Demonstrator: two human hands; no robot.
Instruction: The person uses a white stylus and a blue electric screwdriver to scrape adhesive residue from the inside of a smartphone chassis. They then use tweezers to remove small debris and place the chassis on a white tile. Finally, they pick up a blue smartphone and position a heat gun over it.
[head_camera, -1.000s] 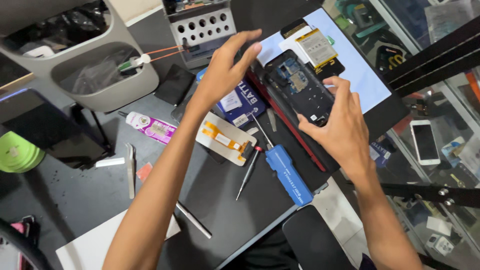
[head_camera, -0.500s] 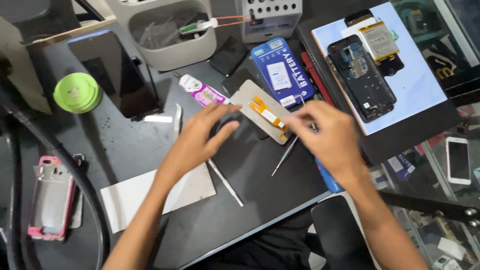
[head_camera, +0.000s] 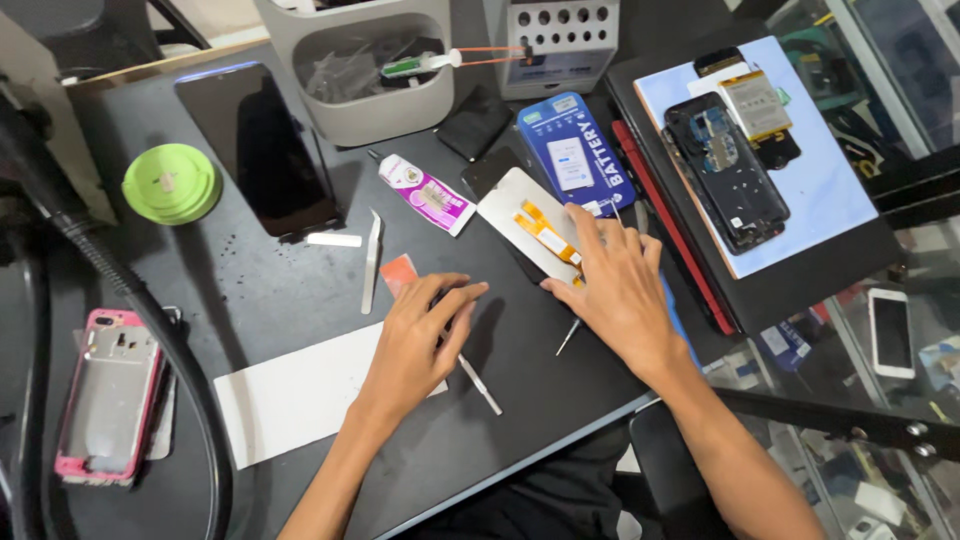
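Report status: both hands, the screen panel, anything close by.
Left hand flat on mat, on slim tool. Right hand pressing screen panel, orange flex up. Glue tube, tweezers alongside.

A blue rectangular battery box (head_camera: 578, 152) was seen beside a white-and-pink glue tube (head_camera: 428, 195); a dark screen panel (head_camera: 262, 150) lay left

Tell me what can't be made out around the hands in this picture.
Head view only:
- Left hand: fingertips curl onto the mat; anything under them is hidden.
- Right hand: covers the screen panel's lower corner and a thin tool's upper end.
- Grey bin: contents too murky.
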